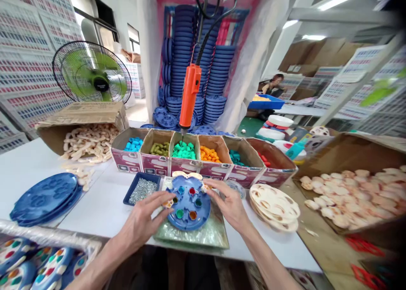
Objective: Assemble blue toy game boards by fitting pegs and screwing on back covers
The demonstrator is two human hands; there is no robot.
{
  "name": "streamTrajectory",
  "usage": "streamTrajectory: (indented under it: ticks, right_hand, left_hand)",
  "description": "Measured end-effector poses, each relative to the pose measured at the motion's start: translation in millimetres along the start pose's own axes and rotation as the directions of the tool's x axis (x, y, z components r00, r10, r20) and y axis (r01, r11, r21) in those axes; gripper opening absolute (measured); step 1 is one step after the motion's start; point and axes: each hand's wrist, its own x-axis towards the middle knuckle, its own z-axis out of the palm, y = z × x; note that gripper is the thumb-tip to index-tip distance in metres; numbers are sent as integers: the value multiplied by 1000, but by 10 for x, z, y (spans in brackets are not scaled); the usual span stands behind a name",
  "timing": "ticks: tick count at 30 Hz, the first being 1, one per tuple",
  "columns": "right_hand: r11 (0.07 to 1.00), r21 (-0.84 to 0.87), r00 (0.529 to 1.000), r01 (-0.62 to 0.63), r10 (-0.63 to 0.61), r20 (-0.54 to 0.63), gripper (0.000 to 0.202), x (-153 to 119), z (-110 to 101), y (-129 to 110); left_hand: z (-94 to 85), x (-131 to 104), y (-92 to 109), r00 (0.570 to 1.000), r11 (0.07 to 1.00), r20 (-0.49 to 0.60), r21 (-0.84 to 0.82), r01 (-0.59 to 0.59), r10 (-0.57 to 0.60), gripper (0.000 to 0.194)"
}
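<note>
A round blue plastic plate (189,214) with several coloured cups set in its holes lies over a cream part (187,175) whose top edge shows behind it. Beneath them is a greenish, plastic-wrapped pad (203,241). At the plate's left edge, my left hand (146,214) has its thumb and fingers closed around a small cream-orange piece (168,203). My right hand (231,202) pinches another small cream piece (205,188) at the upper right edge; its fingertips partly cover it. An orange electric screwdriver (190,93) hangs above, bit down.
A blue tray of screws (142,190) sits left of the plate. Behind stands a row of cardboard bins (185,166) with coloured cups. Cream discs (275,205) are stacked right, blue plates (46,197) left. Boxes of cream parts (358,197) flank the table. A person (273,85) is far back.
</note>
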Motion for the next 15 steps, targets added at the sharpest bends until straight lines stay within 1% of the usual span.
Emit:
streamTrajectory:
  ticks: [2, 5, 7, 11, 15]
  right_hand:
    - [998, -34, 997, 56, -54, 46, 25, 21, 37, 23]
    - [988, -90, 989, 124, -116, 87, 28, 37, 65, 41]
    - [978, -122, 983, 172, -161, 90, 29, 41, 77, 51]
    - [949, -186, 967, 255, -249, 59, 32, 44, 86, 71]
    - [915, -242, 947, 323, -312, 83, 34, 35, 77, 92]
  left_hand:
    - [44, -85, 0, 996, 994, -1, 59, -90, 91, 28]
    - [90, -149, -17, 990, 987, 0, 83, -138, 138, 27]
    - [104, -158, -37, 989, 986, 1, 75, -146, 146, 28]
    - [112, -163, -70, 988, 986, -17, 74, -152, 154, 28]
    - [118, -176, -78, 991, 989, -7, 66, -130, 130, 28]
